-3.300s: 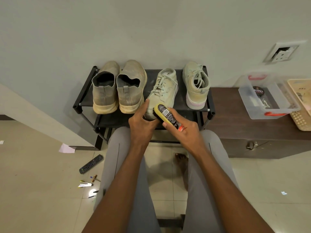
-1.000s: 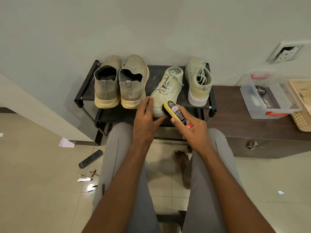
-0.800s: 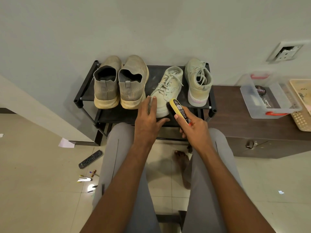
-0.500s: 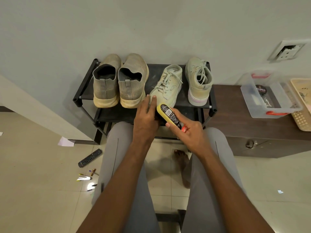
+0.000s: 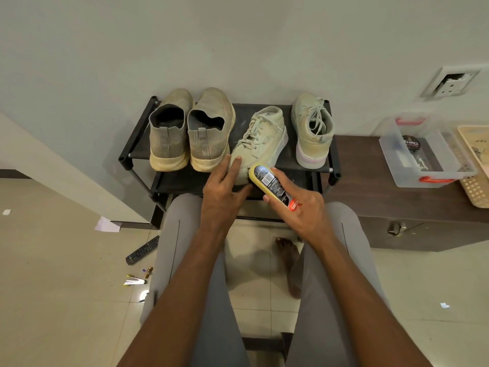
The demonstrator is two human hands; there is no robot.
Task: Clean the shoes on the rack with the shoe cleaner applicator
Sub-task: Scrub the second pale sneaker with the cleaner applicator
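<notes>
A black shoe rack (image 5: 334, 165) against the wall carries two grey slip-on shoes (image 5: 166, 140) (image 5: 210, 133) on the left and two pale lace-up sneakers. The tilted lace-up sneaker (image 5: 260, 140) has its toe toward me; my left hand (image 5: 223, 190) grips that toe. My right hand (image 5: 297, 206) holds the yellow shoe cleaner applicator (image 5: 270, 182) with its black label up, its far end pressed against the sneaker's toe and sole edge. The other lace-up sneaker (image 5: 313, 129) stands upright at the right end.
A dark low cabinet (image 5: 370, 205) right of the rack holds a clear plastic box (image 5: 426, 152) with a polish tin and a beige basket (image 5: 476, 165). A remote (image 5: 142, 250), pens and paper scraps lie on the tiled floor at left. My knees are just under the rack's front edge.
The applicator has rubbed back and forth along the sneaker's toe, right then left again. My left hand has kept hold of the toe. The view has shifted slightly.
</notes>
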